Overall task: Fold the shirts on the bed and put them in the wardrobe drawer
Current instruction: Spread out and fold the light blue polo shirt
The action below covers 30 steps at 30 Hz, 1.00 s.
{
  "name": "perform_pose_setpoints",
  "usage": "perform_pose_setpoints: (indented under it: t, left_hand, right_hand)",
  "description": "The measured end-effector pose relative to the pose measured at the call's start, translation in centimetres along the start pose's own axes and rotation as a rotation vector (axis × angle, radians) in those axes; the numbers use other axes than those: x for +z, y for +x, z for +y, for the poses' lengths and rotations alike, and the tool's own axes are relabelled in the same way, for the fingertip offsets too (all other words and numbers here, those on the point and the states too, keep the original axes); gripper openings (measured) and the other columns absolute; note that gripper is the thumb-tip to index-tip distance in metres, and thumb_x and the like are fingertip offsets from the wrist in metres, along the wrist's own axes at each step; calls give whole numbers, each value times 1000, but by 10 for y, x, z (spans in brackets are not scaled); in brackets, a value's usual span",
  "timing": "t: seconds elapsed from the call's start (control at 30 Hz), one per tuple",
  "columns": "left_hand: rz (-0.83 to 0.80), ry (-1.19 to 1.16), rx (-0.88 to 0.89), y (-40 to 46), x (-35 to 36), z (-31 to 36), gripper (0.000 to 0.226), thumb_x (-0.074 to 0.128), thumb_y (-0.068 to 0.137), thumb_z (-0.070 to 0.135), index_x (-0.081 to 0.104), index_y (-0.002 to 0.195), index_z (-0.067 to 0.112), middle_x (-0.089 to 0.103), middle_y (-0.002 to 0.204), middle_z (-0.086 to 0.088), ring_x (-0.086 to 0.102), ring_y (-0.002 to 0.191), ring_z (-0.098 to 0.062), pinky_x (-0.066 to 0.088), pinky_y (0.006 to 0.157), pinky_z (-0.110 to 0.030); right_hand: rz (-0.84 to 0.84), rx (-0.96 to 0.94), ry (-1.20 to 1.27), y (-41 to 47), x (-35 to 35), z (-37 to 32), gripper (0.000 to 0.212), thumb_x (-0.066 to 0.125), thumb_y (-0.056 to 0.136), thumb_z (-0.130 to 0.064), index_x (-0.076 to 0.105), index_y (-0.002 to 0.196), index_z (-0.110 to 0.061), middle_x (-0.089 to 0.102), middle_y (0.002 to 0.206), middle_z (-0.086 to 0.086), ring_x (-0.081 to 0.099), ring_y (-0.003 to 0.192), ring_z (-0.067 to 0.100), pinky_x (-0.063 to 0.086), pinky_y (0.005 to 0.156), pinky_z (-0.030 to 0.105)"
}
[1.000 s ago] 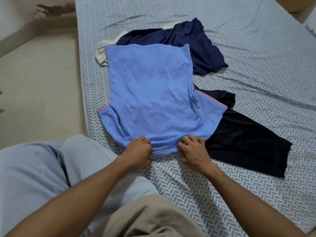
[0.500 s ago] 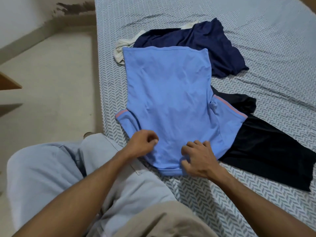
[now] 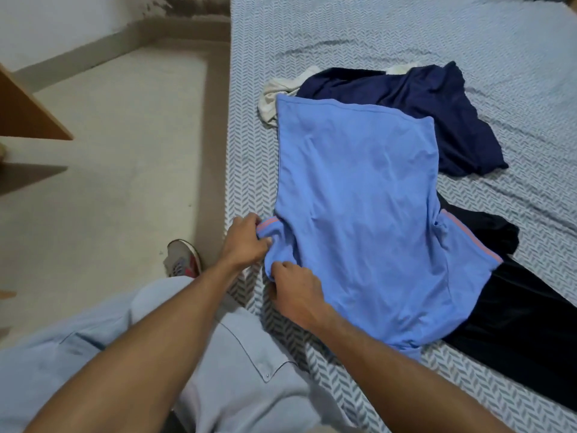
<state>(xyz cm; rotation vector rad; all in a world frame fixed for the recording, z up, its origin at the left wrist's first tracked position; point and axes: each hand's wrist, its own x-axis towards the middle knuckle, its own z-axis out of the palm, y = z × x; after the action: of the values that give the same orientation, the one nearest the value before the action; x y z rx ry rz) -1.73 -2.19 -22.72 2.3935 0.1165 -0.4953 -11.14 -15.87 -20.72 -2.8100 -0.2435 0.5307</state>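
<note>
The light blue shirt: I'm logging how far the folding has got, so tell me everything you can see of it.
The light blue shirt is soft knit-looking fabric, spread flat and a little creased on the herringbone bedsheet, hem towards the far end. Both short sleeves have a pink stripe at the cuff. The left hand grips the near-side sleeve at its cuff, and the right hand pinches the fabric just below it. The other sleeve lies open over a black garment; the far edge overlaps a navy shirt. It is not yet folded.

No readable text, no labels, no brands, no numbers, no signs on any shirt, the bed or the floor
</note>
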Motion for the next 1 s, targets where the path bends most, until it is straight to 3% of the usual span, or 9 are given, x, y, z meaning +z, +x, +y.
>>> perform_pose_setpoints:
  t: [0.1,0.23,0.37,0.47,0.57,0.63,0.7,0.8,1.0]
  left_hand:
    - [23,-173,-75,-10,-8,0,15,65,62,27,62,72,16,61,76,-12,60,72,-27,42,63,-32]
    - [183,-398,-241,-36,-32,-12,16,58,58,29,54,57,13,48,53,1,44,56,-15,40,56,-32]
    - [288,-490,-353,-62,-40,-33,12,66,70,10,55,65,13,52,58,-4,47,54,-18,39,41,-21]
    - [303,-510,-414,-65,-37,-36,21,58,64,1,56,79,15,62,69,-11,62,59,-28,52,43,-29]
    - [262,-371,-428,-70,-34,-31,30,57,76,0,57,101,15,64,83,-11,59,63,-23,41,36,-20]
    - [231,-270,-425,-71,-31,-32,37,57,78,1,56,111,18,68,92,-11,62,71,-24,43,45,-21]
    - [193,-155,-386,-69,-28,-35,51,59,76,2,55,124,19,67,105,-14,66,92,-32,53,70,-30]
    - [209,69,-262,-70,-21,-30,60,64,73,4,53,131,13,58,121,-20,56,114,-39,45,96,-43]
    - [226,266,266,-60,15,18,45,54,71,16,68,112,8,64,107,-18,60,102,-43,45,93,-47]
  right_hand:
    - [-41,-66,20,-4,8,-1,20,54,91,-28,57,108,-17,65,114,11,64,103,39,48,75,43]
    - [-44,-211,101,-12,18,-3,14,59,88,-31,58,98,-20,67,103,7,64,96,39,47,68,42]
    - [-18,-262,134,-13,24,-1,13,58,88,-31,58,94,-20,66,99,8,63,95,38,48,68,42]
    - [-56,-283,115,-16,25,-3,12,56,89,-29,56,98,-22,64,103,8,62,97,39,48,69,44]
    - [-51,-311,163,-21,25,0,20,50,85,-35,57,101,-24,64,102,5,62,95,36,49,70,43]
    - [-61,-314,178,-25,26,5,28,50,83,-37,59,106,-25,65,103,3,63,96,32,50,71,40]
    - [-68,-339,211,-24,27,10,28,56,84,-34,63,109,-25,67,102,3,64,96,30,50,74,39]
    - [6,-350,314,-20,22,26,31,62,83,-22,69,113,-20,70,96,4,66,89,25,49,77,34]
    - [386,67,471,-27,-19,133,22,66,87,-18,71,109,-19,72,94,-2,68,78,18,52,82,32]
